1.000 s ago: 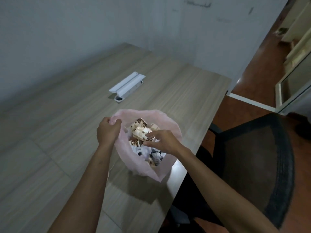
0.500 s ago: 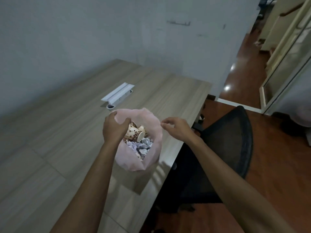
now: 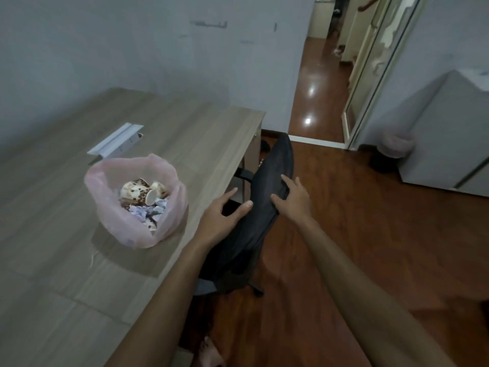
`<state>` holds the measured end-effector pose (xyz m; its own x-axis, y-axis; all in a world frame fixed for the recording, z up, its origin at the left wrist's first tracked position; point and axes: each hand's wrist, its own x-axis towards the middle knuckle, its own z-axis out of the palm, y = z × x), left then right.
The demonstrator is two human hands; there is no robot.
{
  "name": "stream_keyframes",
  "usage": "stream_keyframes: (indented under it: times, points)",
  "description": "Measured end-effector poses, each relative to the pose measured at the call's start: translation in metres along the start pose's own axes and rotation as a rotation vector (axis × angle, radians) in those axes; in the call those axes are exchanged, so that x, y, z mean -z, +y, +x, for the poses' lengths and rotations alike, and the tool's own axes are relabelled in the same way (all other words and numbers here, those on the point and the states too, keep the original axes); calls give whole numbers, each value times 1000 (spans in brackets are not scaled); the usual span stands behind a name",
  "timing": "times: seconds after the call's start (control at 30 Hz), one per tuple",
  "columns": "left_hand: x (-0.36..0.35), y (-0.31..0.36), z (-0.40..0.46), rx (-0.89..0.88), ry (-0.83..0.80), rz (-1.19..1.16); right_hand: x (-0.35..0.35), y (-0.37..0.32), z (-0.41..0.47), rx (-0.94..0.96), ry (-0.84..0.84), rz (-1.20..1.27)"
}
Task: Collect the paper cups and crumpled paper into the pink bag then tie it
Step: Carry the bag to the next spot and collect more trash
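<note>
- Standing open-mouthed on the pale wood-grain worktop point(image 3: 66, 260), the thin translucent pink plastic bag point(image 3: 136, 200) sits near the worktop's right edge, its rim slumped outward, so the contents show from above.
- Inside the bag lie the white paper cups with brown speckled print point(image 3: 140, 193), tipped on their sides toward the far wall of the bag, and nearer the camera the crumpled white-and-grey paper point(image 3: 146, 213); both kinds appear gathered, so collecting looks done, judging by the worktop as seen.
- The bag's neck is neither twisted nor knotted, so tying is the step left.
- Right of the bag, past the worktop edge, the left hand point(image 3: 219, 215) hangs with fingers spread and relaxed, gripping nothing, above the black mesh office chair point(image 3: 264, 197).
- Further right from the bag, the right hand point(image 3: 292, 197) rests on the chair's backrest top, thumb under and fingers over it, likely steadying or shifting the chair rather than serving the bag.
- Beyond the bag, toward the wall, a long white plastic cable-tray cover point(image 3: 116, 140) lies raised on the worktop.
- Far right of the bag, a small bin with a pinkish liner point(image 3: 395, 148) stands on the reddish wood floor point(image 3: 370, 247).
</note>
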<state>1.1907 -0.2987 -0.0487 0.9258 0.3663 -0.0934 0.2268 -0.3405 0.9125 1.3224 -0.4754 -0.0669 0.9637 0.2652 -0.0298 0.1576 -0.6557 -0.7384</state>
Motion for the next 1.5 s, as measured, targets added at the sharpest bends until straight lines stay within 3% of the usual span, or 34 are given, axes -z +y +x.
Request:
stream_keyframes:
  times: [0.07, 0.17, 0.33, 0.77, 1.5]
  points:
    - [-30, -5, -15, 35, -152, -16, -1, 11, -4, 3, -37, 154]
    - [-62, -11, -29, 116, -287, -48, 4, 12, -2, -8, -50, 183]
    - [-79, -14, -39, 139, -279, -88, 13, 29, -9, -22, -52, 177]
    - [-156, 25, -103, 64, -358, 4, 70, 96, -79, -63, 193, 311]
    - [-265, 51, -189, -125, -559, 288, 163, 169, -188, -202, 350, 144]
